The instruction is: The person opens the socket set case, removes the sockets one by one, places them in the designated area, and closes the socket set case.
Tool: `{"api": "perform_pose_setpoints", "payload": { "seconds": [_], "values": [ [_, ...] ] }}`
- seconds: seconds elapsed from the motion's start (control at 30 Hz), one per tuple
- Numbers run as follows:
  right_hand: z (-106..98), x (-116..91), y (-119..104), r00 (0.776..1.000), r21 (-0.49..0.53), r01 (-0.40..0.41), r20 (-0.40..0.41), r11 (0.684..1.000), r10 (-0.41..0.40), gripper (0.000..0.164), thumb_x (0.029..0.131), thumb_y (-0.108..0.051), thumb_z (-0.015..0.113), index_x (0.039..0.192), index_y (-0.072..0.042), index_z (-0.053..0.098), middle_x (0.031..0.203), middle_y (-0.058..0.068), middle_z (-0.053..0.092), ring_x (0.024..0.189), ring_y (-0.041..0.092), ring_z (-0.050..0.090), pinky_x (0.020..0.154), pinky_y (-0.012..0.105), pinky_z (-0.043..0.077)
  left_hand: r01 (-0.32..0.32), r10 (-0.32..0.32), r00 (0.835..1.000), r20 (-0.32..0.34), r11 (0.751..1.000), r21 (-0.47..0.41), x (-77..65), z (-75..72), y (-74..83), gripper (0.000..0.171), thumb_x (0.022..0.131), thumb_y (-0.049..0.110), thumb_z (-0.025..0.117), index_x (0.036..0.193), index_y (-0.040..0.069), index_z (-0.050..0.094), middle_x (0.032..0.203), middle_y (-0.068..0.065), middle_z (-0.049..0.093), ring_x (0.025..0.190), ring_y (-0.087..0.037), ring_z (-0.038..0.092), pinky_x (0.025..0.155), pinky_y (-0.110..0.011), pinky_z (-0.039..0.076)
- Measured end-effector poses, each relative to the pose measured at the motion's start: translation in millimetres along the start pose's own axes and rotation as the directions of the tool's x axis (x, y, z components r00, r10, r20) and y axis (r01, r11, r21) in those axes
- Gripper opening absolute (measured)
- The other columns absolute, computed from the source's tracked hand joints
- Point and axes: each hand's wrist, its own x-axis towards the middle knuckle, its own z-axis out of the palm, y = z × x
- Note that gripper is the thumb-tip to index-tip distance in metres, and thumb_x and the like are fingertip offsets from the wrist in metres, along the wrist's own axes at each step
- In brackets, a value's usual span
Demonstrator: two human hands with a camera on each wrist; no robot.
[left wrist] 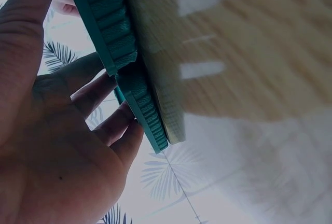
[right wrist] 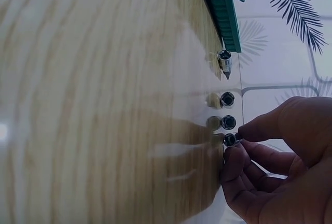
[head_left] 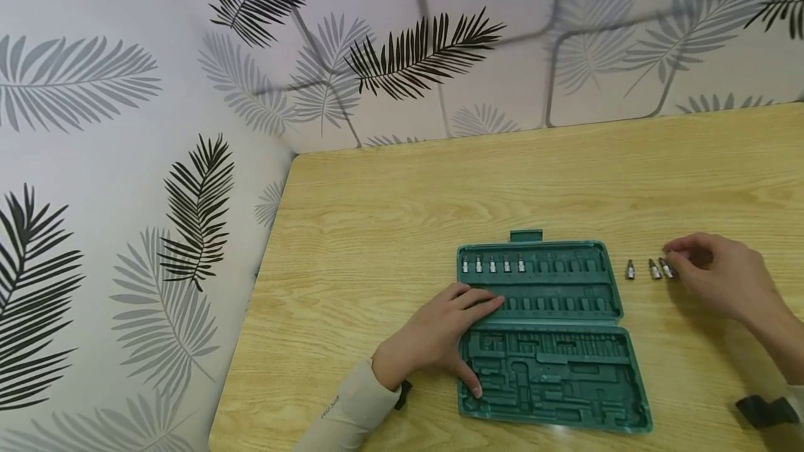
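An opened green plastic tool case point(head_left: 565, 368) lies flat on the table, with several socket bits point(head_left: 493, 265) standing in a row in its upper half. My left hand point(head_left: 440, 337) rests on the case's left side, fingers spread over the upper half and thumb on the lower half. In the left wrist view, its fingertips touch the case edge point(left wrist: 142, 112). Right of the case, my right hand point(head_left: 722, 270) pinches a small silver socket bit point(right wrist: 230, 139) between thumb and fingers. Beside it are more loose bits point(right wrist: 228, 122), their square drive holes facing the right wrist camera.
One loose bit point(head_left: 630, 269) lies nearer the case's right edge. Moulded slots fill both case halves, and a latch tab point(head_left: 526, 236) sticks out at the back. The wood-grain table point(head_left: 377, 229) meets a leaf-patterned wall point(head_left: 502, 61) behind and at the left.
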Motion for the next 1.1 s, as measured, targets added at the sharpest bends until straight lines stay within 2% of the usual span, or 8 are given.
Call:
{"api": "perform_pose_setpoints", "payload": {
  "seconds": [0.27,0.43,0.63,0.77,1.1],
  "values": [
    [1.4,-2.4,-4.7,1.000,-0.015,0.019,-0.019,1.000,-0.019,0.019,0.104,-0.006,0.068,0.113,0.010,0.073,0.096,0.026,0.073,0.083,0.038,0.070,0.063,0.026,0.044,-0.004,0.004,1.000,-0.005,1.000,0.008,0.1,-0.7,0.1,0.141,0.059,0.074,0.099,0.173,0.022,0.035,0.172,0.002,0.046,0.147,-0.019,0.047,0.126,-0.034,0.042],
    [2.3,-3.6,-7.1,0.999,-0.014,0.022,-0.027,1.000,-0.022,0.018,0.104,-0.004,0.067,0.114,0.010,0.073,0.098,0.029,0.073,0.085,0.041,0.070,0.064,0.027,0.044,-0.004,0.004,1.000,-0.009,1.000,0.012,-0.3,-1.4,0.7,0.141,0.059,0.074,0.099,0.173,0.022,0.035,0.172,0.002,0.046,0.147,-0.019,0.047,0.126,-0.034,0.042],
    [1.9,-4.1,-6.4,1.000,-0.009,-0.010,-0.015,1.000,0.010,0.023,0.108,-0.007,0.057,0.118,0.009,0.072,0.112,0.036,0.072,0.099,0.050,0.069,0.070,0.040,0.049,-0.002,0.002,1.000,-0.006,1.000,0.008,-0.6,-2.1,1.2,0.141,0.059,0.074,0.099,0.173,0.023,0.035,0.172,0.002,0.046,0.147,-0.018,0.047,0.126,-0.034,0.042],
    [1.8,-4.2,-5.4,1.000,0.001,-0.024,-0.009,1.000,0.024,0.025,0.109,-0.008,0.055,0.121,0.009,0.071,0.116,0.037,0.071,0.103,0.052,0.067,0.074,0.050,0.052,-0.003,0.003,1.000,-0.008,1.000,0.006,-0.7,-1.7,0.9,0.141,0.059,0.074,0.099,0.173,0.023,0.035,0.172,0.002,0.046,0.147,-0.019,0.046,0.127,-0.034,0.042],
    [1.3,-3.9,-5.6,0.999,0.006,-0.031,-0.010,1.000,0.031,0.025,0.109,-0.010,0.058,0.121,0.008,0.071,0.113,0.037,0.072,0.100,0.051,0.069,0.068,0.036,0.047,-0.001,0.001,1.000,-0.007,1.000,0.016,-0.5,0.9,-0.2,0.141,0.059,0.075,0.098,0.174,0.023,0.034,0.172,0.003,0.045,0.148,-0.018,0.046,0.128,-0.034,0.041]
  ]
}}
